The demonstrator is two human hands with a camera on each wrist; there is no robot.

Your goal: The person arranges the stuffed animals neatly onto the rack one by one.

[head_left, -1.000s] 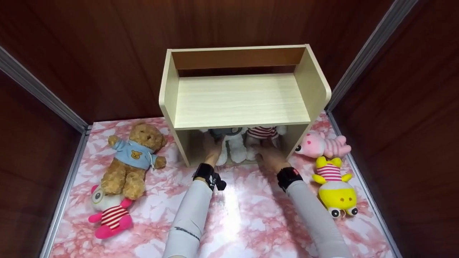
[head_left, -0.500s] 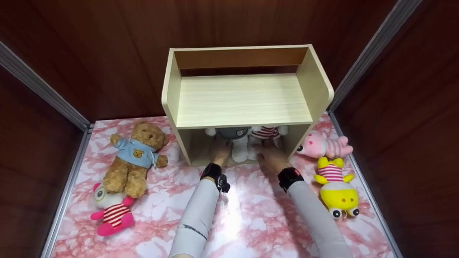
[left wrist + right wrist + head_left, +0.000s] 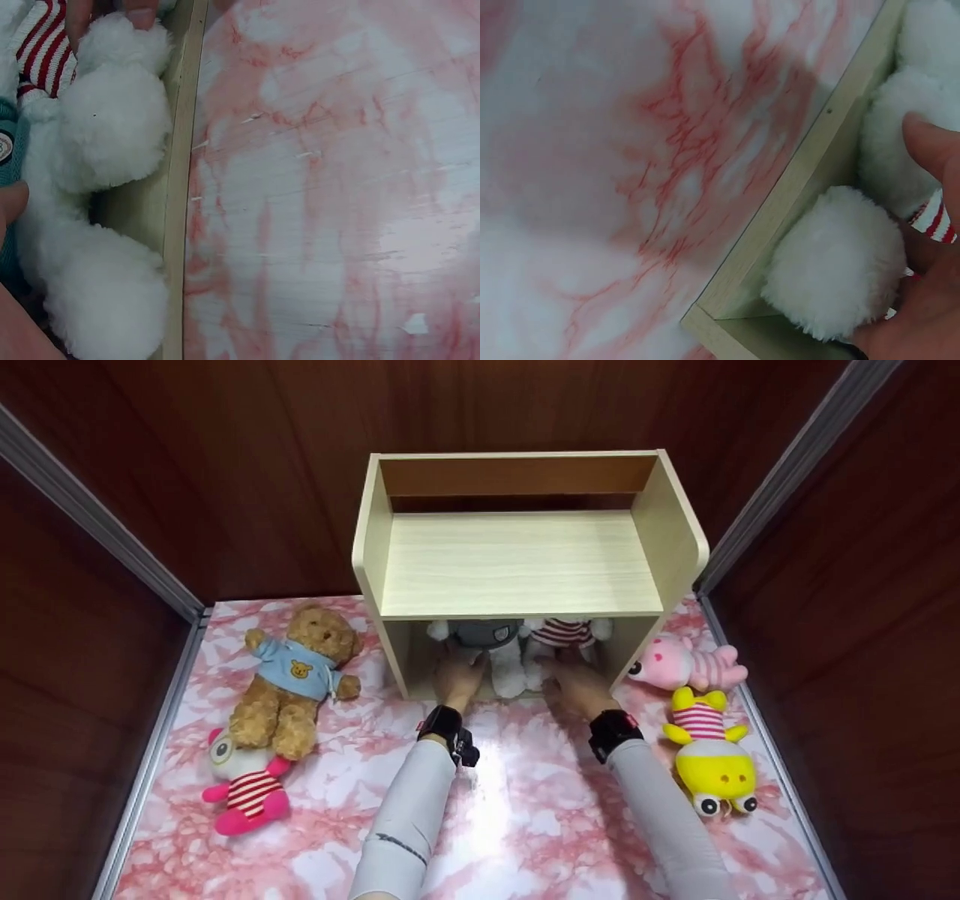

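Two white plush toys sit side by side in the lower compartment of the pale wooden shelf [image 3: 525, 562]; their heads are hidden by the upper board. The left plush toy [image 3: 491, 634] wears a grey-teal garment with a round badge. My left hand [image 3: 459, 676] holds it at the lower body and leg, the thumb lying on the garment; the other fingers are mostly hidden. The right plush toy [image 3: 568, 631] wears a red-and-white striped garment. My right hand [image 3: 577, 682] grips it low down, its thumb on a fluffy leg [image 3: 900, 150] in the right wrist view.
A brown teddy bear [image 3: 300, 671] and a pink-and-white toy [image 3: 251, 795] lie left of the shelf. A pink striped toy [image 3: 686, 664] and a yellow toy [image 3: 716, 772] lie to its right. Dark panels [image 3: 847, 660] enclose the pink marbled floor [image 3: 525, 825].
My left hand has moved right, over the left plush toy's leg, and more of the grey garment shows. The right hand stays at the striped plush toy. The view has shifted slightly.
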